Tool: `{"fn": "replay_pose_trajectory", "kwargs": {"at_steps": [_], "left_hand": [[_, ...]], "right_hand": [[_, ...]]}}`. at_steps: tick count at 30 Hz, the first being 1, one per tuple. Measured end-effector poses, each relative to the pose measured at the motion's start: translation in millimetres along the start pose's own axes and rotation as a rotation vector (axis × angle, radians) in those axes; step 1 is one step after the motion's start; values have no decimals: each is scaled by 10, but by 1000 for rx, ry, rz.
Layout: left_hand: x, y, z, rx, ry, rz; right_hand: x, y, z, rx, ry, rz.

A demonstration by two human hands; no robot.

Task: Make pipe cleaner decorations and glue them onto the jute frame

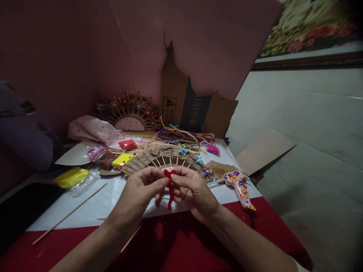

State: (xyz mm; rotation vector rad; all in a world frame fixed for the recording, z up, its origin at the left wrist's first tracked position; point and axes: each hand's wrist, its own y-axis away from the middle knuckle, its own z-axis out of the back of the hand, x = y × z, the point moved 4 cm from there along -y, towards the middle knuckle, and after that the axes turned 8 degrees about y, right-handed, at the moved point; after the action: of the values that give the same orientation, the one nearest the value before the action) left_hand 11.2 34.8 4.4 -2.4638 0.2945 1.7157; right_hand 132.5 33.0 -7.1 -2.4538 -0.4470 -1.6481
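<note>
The left hand point(149, 187) and right hand point(195, 189) pinch a bent red fuzzy pipe cleaner point(170, 192) between their fingers, in front of the curved brown woven-rope fan point(138, 160); right of that fan lies a flower-patterned glue gun point(239, 187), left of it a yellow clay packet point(72, 177), all above the red-and-white-covered counter point(272, 219)

Dim, uneven light leaves deep gloom from 8 to 11 o'clock; the pale tiled wall point(300, 113) at 3 o'clock is brighter. Soft shadow darkens the red cloth point(159, 249) at 6 o'clock, below the left hand point(144, 187) and right hand point(195, 190). Clear plastic point(85, 185) at 8 o'clock glints faintly. Fine detail is soft toward 12 o'clock, perhaps from low light.
</note>
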Motion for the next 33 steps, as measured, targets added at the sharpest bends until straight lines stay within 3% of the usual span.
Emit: {"fn": "replay_pose_trajectory", "kwargs": {"at_steps": [10, 20, 33], "left_hand": [[43, -12, -2, -15, 133, 127], [13, -23, 20, -64, 193, 118], [5, -26, 45, -57, 146, 97]], "right_hand": [[21, -11, -25, -14, 115, 40], [33, 5, -10, -37, 270, 130], [75, 21, -22, -102, 390, 145]]}}
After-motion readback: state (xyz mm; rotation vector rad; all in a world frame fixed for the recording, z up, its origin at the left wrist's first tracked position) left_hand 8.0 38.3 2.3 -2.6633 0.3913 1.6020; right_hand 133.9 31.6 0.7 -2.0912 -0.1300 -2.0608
